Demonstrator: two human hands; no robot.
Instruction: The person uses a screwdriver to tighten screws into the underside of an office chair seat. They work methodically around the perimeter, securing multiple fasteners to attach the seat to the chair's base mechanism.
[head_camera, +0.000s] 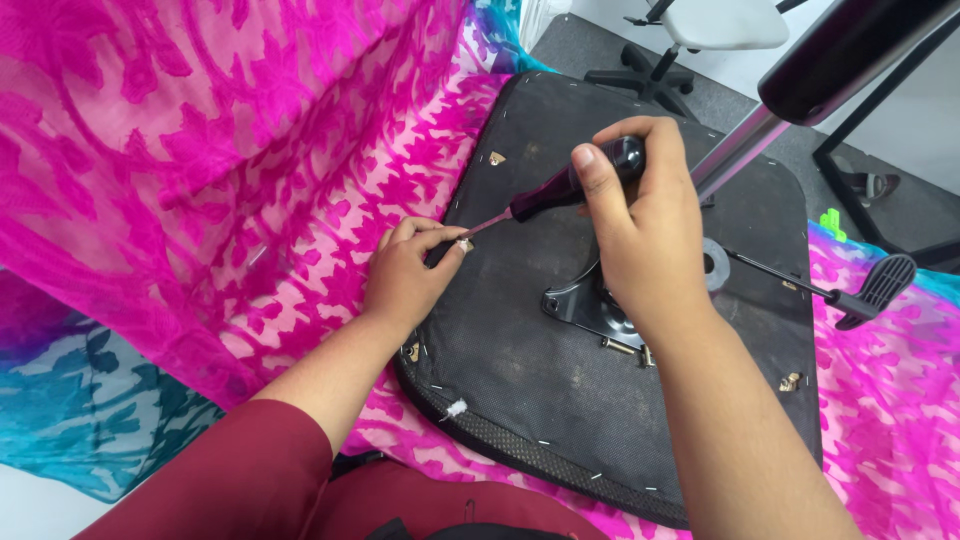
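Glossy plastic screwdriver handle (575, 180); matt black fabric seat underside (520, 350); sheer pink cloth (200, 150).

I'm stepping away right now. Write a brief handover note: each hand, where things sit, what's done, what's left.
Right hand: gripping the screwdriver handle, tip angled down to the seat's left edge.
Left hand: fingers pinching at the tip, steadying it on a bracket there.
Upturned chair seat: underside up on pink patterned fabric; gas column and lever attached.
Done: cannot tell.
Left: other small brackets sit along the edges.
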